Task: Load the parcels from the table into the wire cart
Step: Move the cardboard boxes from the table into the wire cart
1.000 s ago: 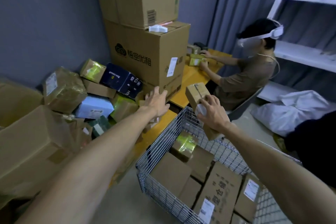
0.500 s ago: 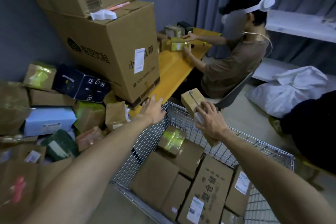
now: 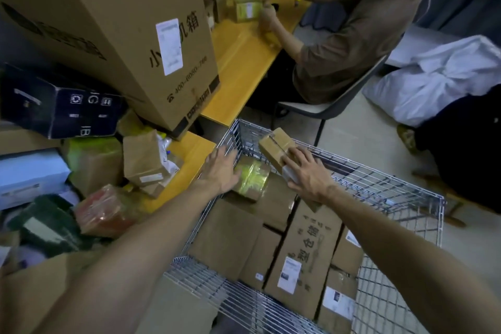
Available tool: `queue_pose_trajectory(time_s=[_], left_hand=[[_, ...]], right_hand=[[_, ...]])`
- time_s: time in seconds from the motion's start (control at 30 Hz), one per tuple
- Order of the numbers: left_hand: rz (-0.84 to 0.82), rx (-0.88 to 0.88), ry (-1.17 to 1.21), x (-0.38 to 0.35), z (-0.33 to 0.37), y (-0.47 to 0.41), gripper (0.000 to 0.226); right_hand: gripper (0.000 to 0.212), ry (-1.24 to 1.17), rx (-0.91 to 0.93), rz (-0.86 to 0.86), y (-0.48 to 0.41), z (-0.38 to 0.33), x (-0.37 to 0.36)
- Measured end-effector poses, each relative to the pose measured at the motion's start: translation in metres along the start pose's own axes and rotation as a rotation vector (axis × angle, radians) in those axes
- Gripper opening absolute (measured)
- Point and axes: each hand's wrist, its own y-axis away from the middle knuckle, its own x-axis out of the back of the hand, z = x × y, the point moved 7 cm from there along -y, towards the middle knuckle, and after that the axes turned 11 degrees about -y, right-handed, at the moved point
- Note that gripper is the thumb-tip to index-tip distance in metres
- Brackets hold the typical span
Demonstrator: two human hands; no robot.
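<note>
Against half a second ago: has brought the left hand (image 3: pixel 219 168) off the table's (image 3: pixel 238 62) near edge and across the left rim of the wire cart (image 3: pixel 393 184). Keeps its fingers straight and slightly spread, holding nothing, tips at the cart's far-left corner, palm just beside a yellow-taped parcel (image 3: pixel 253 179) lying inside; cannot tell whether touching. Has lowered the right hand (image 3: pixel 306 173) from the far rim into that same corner, fingers curled over a small brown parcel (image 3: pixel 275 148).

Around, on the table's near end:
- a pale blue box (image 3: pixel 29 173) and a black box (image 3: pixel 59 106) at the left
- a red-wrapped parcel (image 3: pixel 105 209)
- a labelled brown packet (image 3: pixel 143 160) at the near corner
- behind them a large carton (image 3: pixel 108 22) with a white label

At the table's far end, a seated person (image 3: pixel 352 43) handling a box. On the floor at right, a white sack (image 3: pixel 433 84). In the way below the held parcel: the yellow-taped one, resting on flat brown cartons, among them a long printed carton (image 3: pixel 309 252).

Small brown parcel: plain cardboard, clear tape across the top, tilted, a white patch under the fingers, poised just above the yellow-taped parcel in the cart's far-left corner.
</note>
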Motion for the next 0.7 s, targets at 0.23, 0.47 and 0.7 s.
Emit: queue_pose_trajectory(time_s=[0.23, 0.47, 0.7], left_hand=[[-0.023, -0.011, 0.129, -0.072, -0.024, -0.036, 0.055], [-0.118, 0.074, 0.183, -0.224, -0.074, -0.069, 0.05], [-0.169, 0.148, 0.298, -0.353, -0.094, -0.094, 0.056]], right_hand=[[0.074, -0.044, -0.056, -0.046, -0.034, -0.001, -0.059], [0.08, -0.106, 0.047, -0.129, -0.083, 0.017, -0.207], [0.082, -0.007, 0.345, -0.24, -0.121, 0.031, -0.353]])
